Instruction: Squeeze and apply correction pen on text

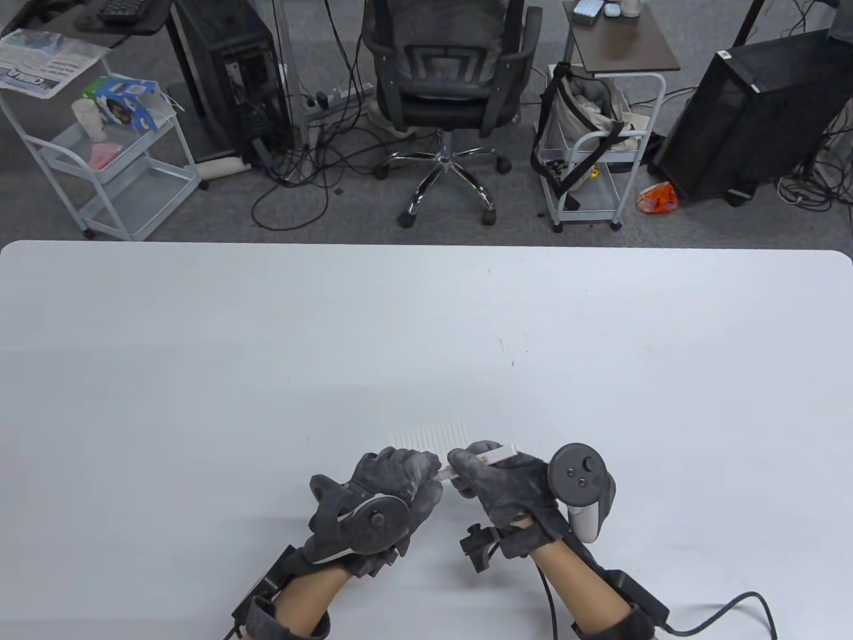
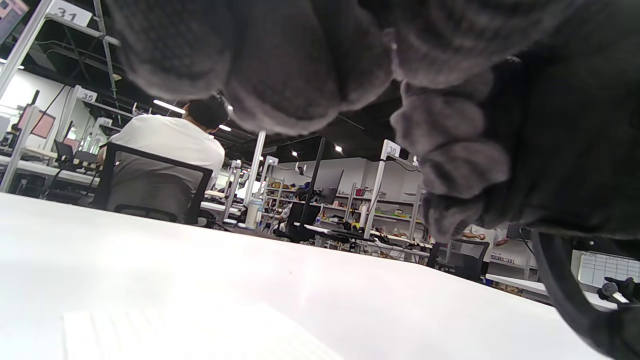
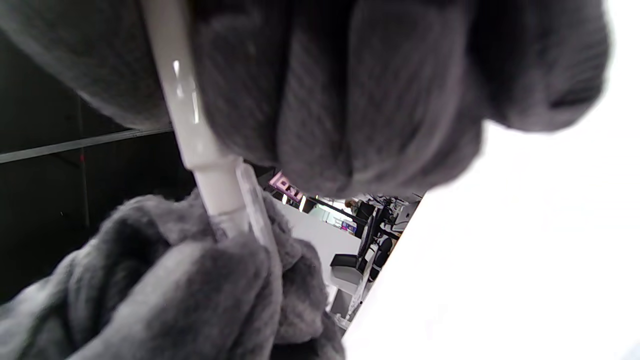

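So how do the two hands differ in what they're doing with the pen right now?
The right hand grips the white correction pen along its barrel; the left hand closes around only its tip end. The right hand's tracker faces up; the left's tilts toward the person. Both wear grey gloves above the table.

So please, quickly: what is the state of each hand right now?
Left hand: closed on the clear cap end of the slim white plastic correction pen.
Right hand: closed around the pen's body, held above the white table.
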### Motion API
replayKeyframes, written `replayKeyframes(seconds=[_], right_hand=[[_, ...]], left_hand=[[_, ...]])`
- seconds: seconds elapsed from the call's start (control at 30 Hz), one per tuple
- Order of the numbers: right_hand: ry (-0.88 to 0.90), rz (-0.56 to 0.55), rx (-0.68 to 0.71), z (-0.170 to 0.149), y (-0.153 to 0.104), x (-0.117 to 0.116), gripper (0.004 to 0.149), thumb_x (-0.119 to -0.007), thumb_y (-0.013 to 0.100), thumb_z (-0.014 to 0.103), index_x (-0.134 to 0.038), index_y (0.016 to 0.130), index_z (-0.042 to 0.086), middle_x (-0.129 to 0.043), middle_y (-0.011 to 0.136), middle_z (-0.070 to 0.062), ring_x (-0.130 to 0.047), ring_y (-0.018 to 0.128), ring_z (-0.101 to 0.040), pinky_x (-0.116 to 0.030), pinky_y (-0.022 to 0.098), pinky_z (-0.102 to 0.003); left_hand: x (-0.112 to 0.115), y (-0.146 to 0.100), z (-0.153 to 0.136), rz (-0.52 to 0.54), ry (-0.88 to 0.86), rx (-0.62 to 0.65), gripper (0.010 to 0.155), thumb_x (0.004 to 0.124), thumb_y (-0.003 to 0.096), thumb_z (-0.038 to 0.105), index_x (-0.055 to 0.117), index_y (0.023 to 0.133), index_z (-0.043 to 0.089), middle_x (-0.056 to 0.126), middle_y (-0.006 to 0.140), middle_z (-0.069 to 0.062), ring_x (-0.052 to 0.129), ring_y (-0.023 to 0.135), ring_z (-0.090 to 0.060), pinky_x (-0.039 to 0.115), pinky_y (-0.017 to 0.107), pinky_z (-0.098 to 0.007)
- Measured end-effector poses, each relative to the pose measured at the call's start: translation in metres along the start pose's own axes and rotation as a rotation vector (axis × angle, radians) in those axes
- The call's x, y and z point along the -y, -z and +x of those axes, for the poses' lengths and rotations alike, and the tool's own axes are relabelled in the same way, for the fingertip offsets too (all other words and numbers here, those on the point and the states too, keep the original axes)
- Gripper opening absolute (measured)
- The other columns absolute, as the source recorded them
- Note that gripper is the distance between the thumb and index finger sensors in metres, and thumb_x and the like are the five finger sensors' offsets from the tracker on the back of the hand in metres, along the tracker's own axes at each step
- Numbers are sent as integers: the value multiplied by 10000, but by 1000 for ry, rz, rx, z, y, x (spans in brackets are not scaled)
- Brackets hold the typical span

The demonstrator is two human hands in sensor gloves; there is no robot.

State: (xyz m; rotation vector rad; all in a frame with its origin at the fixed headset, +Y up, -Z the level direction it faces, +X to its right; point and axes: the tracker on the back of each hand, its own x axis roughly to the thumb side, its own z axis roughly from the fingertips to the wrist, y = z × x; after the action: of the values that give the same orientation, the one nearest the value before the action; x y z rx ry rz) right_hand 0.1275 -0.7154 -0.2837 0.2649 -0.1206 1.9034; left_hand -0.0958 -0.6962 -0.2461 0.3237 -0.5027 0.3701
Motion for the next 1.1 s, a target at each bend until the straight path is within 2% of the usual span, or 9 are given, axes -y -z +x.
replayKeyframes(seconds=[0.2, 0.33, 0.4, 0.53, 0.67, 0.73, 0.87, 0.97, 1.1], right_hand=[[-75, -143, 31, 3, 7, 41, 651, -802, 408, 628, -844, 819, 125, -936, 831, -162, -937, 673, -414, -740, 605, -571], [-340, -220, 104, 10, 8, 67, 713, -780, 417, 631, -758, 921, 128, -825, 974, -172, -803, 859, -447, -644, 688, -596], [-525, -197, 128, 12, 9, 73, 750, -762, 417, 643, -698, 971, 142, -742, 1048, -169, -709, 945, -449, -584, 722, -612], [-879, -113, 48, 7, 4, 78, 797, -705, 407, 708, -551, 1046, 258, -538, 1184, -86, -482, 1085, -398, -443, 788, -626], [-901, -86, 9, -15, -2, 73, 810, -687, 405, 723, -473, 1066, 305, -388, 1229, -26, -321, 1121, -377, -336, 799, -640], [-973, -1, -72, -23, 0, 70, 819, -666, 409, 737, -419, 1072, 325, -305, 1237, -4, -254, 1124, -366, -296, 798, -639], [-1048, -31, -71, -31, -2, 64, 812, -666, 404, 731, -412, 1067, 336, -292, 1233, 11, -241, 1124, -354, -286, 799, -635], [-1108, -10, -92, -33, -3, 62, 805, -651, 411, 734, -398, 1067, 341, -276, 1230, 10, -238, 1117, -359, -292, 793, -633], [-1076, -29, -101, -34, -2, 64, 799, -653, 412, 729, -411, 1065, 337, -290, 1228, 7, -254, 1114, -364, -301, 791, -632]], left_hand=[[7, 1, -22, -82, 104, -31, 516, 830, 355, 456, 791, 790, 182, 969, 655, -9, 1037, 475, -177, 895, 441, -433], [20, 2, -27, -179, 205, -8, 515, 832, 351, 452, 793, 792, 187, 969, 660, -8, 1036, 483, -180, 889, 448, -435], [27, 3, -26, -249, 229, 17, 515, 831, 350, 453, 795, 792, 191, 970, 661, -4, 1035, 485, -181, 888, 450, -435], [42, 2, -22, -393, 262, 34, 514, 830, 349, 459, 801, 787, 192, 972, 657, -5, 1034, 484, -187, 884, 447, -439], [52, -1, -18, -520, 306, 27, 517, 828, 347, 467, 802, 787, 197, 972, 659, 0, 1034, 490, -188, 879, 454, -442], [56, -3, -19, -575, 329, 12, 517, 827, 348, 467, 799, 789, 199, 969, 664, 0, 1032, 499, -192, 875, 459, -445], [58, -6, -25, -632, 334, -11, 516, 826, 351, 466, 796, 795, 206, 963, 680, 1, 1025, 524, -202, 864, 479, -453], [59, -6, -27, -634, 366, -9, 513, 825, 352, 466, 793, 802, 220, 953, 699, 4, 1012, 552, -210, 845, 508, -466], [61, -6, -23, -636, 430, 12, 512, 820, 354, 470, 786, 810, 238, 942, 716, 12, 1002, 577, -213, 833, 526, -468]])
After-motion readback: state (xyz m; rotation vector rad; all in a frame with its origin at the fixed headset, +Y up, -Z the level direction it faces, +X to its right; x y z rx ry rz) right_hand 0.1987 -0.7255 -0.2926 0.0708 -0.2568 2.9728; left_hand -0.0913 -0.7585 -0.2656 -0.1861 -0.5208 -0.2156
